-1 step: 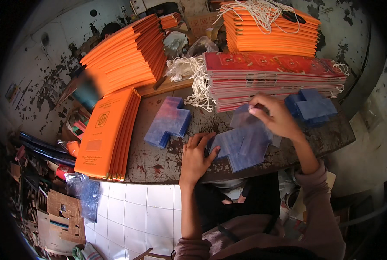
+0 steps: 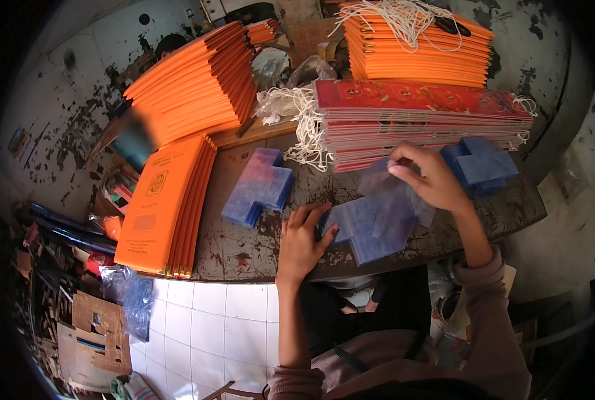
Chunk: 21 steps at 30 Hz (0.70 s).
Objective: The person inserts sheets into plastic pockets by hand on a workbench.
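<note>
1. Nothing has shifted since the earlier frame; both hands and every stack sit where they were.
2. Landmark: the red stack (image 2: 424, 120) of flat printed bags with white cord handles, lying across the middle of the tabletop (image 2: 244, 250).
3. Right hand (image 2: 427, 177) is just in front of the red stack, its grip pinched on the top edge of a thin blue sheet (image 2: 394, 193) and lifting that edge off the pile beneath.
4. That pile, the near blue stack (image 2: 371, 230), lies in front of the red stack at the tabletop's near edge, T-shaped and flat.
5. Left hand (image 2: 303, 240) rests palm down in front and to the left of the red stack, fingers spread, fingertips touching the near blue stack's left edge; its grip is not closed on anything.
6. A second blue stack (image 2: 257, 187) lies to the left of the red stack, near its cord handles (image 2: 291, 113) and apart from the left hand.
7. A third blue stack (image 2: 481, 163) sits at the red stack's right front corner, just beside the right hand.
8. Behind the red stack rises an orange pile (image 2: 417, 53) with loose white cord on top.
9. Far left of the red stack, orange folders (image 2: 164, 207) lie flat, with a slanted orange heap (image 2: 191, 87) behind them.
</note>
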Available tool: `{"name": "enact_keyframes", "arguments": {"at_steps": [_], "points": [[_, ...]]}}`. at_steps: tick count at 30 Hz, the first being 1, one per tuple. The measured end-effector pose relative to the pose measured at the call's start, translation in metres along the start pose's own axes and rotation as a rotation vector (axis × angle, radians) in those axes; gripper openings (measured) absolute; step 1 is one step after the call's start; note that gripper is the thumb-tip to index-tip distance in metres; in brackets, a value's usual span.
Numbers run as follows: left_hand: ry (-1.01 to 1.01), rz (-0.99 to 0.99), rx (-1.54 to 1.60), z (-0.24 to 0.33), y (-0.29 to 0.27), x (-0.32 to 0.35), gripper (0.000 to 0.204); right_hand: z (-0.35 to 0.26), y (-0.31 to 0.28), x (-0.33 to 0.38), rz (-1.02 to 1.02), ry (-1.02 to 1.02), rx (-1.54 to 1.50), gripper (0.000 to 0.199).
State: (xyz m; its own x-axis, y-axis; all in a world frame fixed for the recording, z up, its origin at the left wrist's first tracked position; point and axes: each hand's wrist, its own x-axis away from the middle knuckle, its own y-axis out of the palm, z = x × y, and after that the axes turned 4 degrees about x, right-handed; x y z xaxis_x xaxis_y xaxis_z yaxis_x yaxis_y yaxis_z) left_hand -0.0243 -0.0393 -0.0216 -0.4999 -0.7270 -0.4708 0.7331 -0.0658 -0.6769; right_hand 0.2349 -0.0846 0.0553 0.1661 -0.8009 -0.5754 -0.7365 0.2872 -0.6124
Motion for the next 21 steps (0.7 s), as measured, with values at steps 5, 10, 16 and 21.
{"name": "enact_keyframes", "arguments": {"at_steps": [5,10,16,21], "points": [[0.001,-0.008,0.009,0.002,-0.002,-0.001,0.039,0.0,-0.034,0.01,-0.123,0.276,-0.179,0.02],[-0.012,-0.01,0.019,0.0,0.0,-0.001,0.04,-0.005,-0.076,0.024,-0.057,0.515,-0.466,0.012],[-0.02,-0.01,0.013,0.0,-0.002,0.001,0.04,0.036,-0.127,0.029,0.157,0.515,-0.027,0.015],[-0.033,-0.019,0.004,0.004,-0.002,0.0,0.042,0.084,-0.126,0.031,-0.055,0.206,0.654,0.016]]}}
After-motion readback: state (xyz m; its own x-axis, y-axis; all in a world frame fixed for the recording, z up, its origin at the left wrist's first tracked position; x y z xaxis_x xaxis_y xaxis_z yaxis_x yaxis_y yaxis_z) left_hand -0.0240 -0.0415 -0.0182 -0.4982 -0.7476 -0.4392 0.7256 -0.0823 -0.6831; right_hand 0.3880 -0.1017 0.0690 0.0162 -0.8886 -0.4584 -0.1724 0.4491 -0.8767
